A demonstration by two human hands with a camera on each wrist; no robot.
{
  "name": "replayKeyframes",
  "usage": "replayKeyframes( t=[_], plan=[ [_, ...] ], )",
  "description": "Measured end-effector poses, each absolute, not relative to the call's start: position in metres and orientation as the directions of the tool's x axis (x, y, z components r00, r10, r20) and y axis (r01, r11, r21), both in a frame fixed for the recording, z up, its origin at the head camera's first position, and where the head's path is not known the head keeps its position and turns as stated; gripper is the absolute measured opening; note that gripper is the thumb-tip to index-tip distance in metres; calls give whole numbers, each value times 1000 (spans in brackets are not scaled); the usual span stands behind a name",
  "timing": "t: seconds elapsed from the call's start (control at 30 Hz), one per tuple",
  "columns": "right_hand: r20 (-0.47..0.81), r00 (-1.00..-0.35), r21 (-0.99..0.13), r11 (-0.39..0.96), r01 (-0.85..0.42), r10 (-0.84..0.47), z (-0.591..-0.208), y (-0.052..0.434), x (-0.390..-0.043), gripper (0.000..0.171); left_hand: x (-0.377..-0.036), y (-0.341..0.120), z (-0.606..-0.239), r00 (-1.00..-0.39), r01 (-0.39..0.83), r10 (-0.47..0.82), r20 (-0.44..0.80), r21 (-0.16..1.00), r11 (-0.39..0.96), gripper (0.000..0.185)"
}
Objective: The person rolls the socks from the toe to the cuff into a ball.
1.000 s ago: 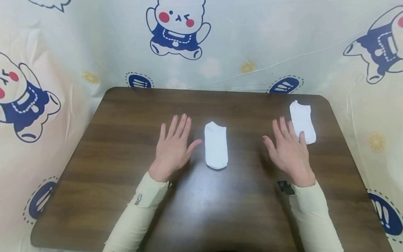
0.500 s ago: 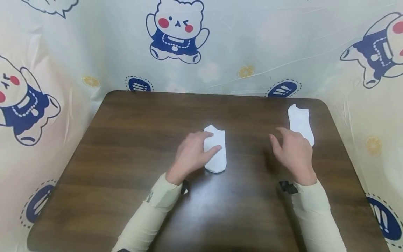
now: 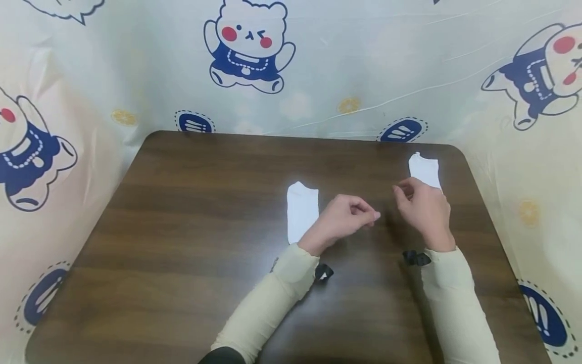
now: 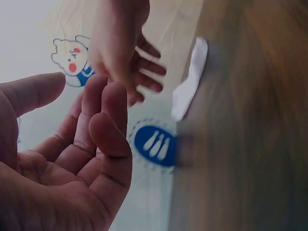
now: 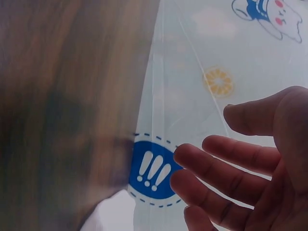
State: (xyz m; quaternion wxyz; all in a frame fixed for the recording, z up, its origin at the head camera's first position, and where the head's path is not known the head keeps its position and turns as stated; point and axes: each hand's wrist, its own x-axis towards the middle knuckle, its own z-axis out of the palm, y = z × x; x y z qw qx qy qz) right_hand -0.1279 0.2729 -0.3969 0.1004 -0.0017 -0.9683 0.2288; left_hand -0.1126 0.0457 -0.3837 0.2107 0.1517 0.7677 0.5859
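Both hands have left the flat, spread pose of a second ago and drawn toward each other over the middle of the table: the left hand (image 3: 342, 221), which half a second back lay on the near sock (image 3: 301, 211), has crossed to that sock's right and now hangs above bare wood, holding nothing. Its fingers are loosely curled, relaxed, with an empty palm in the left wrist view (image 4: 62, 163). The right hand (image 3: 423, 208) hovers just near of the far sock (image 3: 425, 171), fingers half bent and parted, also empty (image 5: 250, 178); whether it brushes the sock's near end I cannot tell. Each sock is a small white ankle sock, lying flat on the dark wooden table (image 3: 182, 222), the one at mid-table, the other by the far right corner. I judge them light, limp and easy to bunch, best pinched at the cuff or toe. Behind stands a cartoon-bear curtain (image 3: 345, 60).
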Motion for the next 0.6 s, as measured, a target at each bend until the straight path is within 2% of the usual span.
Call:
replayKeyframes(
  t=[0.2, 0.33, 0.6],
  plan=[
    [152, -985, -454, 891, 5, 83, -398, 296, -141, 39, -117, 79, -399, -859, -190, 440, -260, 962, 197, 17],
    [96, -984, -481, 873, 83, 147, -400, 316, -151, 45, -120, 106, -405, -868, -285, 384, -315, 949, 133, 14],
    [29, -960, -531, 818, 222, 279, -417, 360, -173, 52, -124, 148, -415, -872, -394, 304, -383, 919, 27, 7]
  ],
)
